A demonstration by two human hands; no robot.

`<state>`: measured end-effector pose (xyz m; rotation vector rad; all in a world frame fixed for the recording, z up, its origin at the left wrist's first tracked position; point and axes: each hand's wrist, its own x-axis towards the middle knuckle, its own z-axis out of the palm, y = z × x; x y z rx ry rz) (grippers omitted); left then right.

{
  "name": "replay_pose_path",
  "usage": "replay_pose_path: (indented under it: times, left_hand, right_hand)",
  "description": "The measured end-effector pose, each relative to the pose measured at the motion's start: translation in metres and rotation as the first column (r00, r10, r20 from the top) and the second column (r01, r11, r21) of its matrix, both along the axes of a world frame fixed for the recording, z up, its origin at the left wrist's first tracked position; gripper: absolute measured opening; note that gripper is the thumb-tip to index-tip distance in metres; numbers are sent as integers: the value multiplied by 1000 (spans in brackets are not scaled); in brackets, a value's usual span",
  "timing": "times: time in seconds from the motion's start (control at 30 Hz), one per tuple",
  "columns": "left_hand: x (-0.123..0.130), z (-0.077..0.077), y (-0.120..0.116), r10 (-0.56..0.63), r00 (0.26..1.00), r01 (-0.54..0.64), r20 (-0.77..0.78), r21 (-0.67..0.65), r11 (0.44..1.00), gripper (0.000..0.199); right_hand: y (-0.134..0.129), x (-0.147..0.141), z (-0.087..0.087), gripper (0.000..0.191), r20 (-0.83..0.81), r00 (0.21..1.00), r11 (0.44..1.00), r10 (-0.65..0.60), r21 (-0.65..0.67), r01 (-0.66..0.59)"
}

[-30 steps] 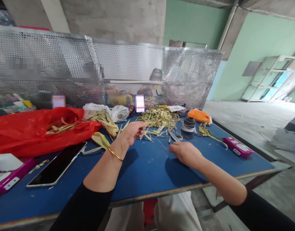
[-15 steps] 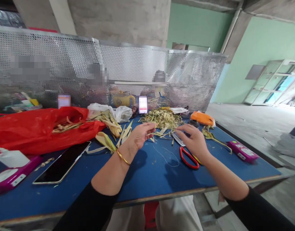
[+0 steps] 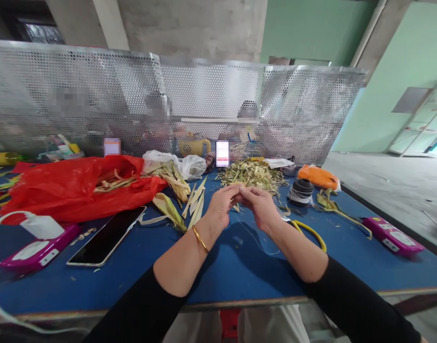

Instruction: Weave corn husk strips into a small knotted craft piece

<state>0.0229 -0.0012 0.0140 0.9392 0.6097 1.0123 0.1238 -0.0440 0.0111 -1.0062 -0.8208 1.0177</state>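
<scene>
My left hand (image 3: 221, 202) and my right hand (image 3: 261, 204) meet with their fingertips pinched together above the blue table (image 3: 240, 274). Whatever they pinch is too small and covered to make out. Just behind them lies a heap of shredded dry husk (image 3: 256, 172). A fine loose thread (image 3: 256, 237) curves over the table below the hands. Beside my right forearm are scissors (image 3: 311, 232), their yellow handle showing and the rest partly covered by the arm. Left of my left hand lie corn husks (image 3: 170, 209) and pale husk strips (image 3: 196, 202).
A black thread spool (image 3: 300, 192), an orange packet (image 3: 318, 176) and a purple power strip (image 3: 393, 237) lie to the right. On the left are a red bag (image 3: 75, 186), a phone (image 3: 107, 238) and another purple strip (image 3: 40, 250). A perforated metal screen (image 3: 211, 90) stands behind.
My right hand has moved left, away from the scissors, and its fingertips now join those of my left hand. The view has turned slightly left, and the spool shows more fully.
</scene>
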Motion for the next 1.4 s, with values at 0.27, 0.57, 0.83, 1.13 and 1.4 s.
replay_pose_path:
  times: [0.27, 0.57, 0.83, 1.13, 1.4]
  left_hand:
    - [6, -3, -6, 36, 999, -37, -30, -49, 998, 24]
    - [7, -2, -6, 100, 995, -100, -19, 38, 994, 18]
    - [11, -5, -9, 115, 993, -113, -26, 72, 991, 17]
    - [11, -9, -3, 109, 994, -108, -14, 32, 994, 17]
    - [9, -6, -5, 49, 999, -49, -20, -25, 998, 15]
  right_hand:
    - [-3, 12, -5, 24, 120, 992, 993, -29, 114, 15]
    - [-6, 13, -1, 19, 321, 942, 987, -99, 149, 53]
    - [-3, 20, -2, 20, 10, 998, 998, 55, -10, -55]
    - [-4, 18, -3, 27, 72, 994, 997, 79, 4, -79]
    - [-4, 14, 1, 28, 244, 968, 994, -66, 99, 42]
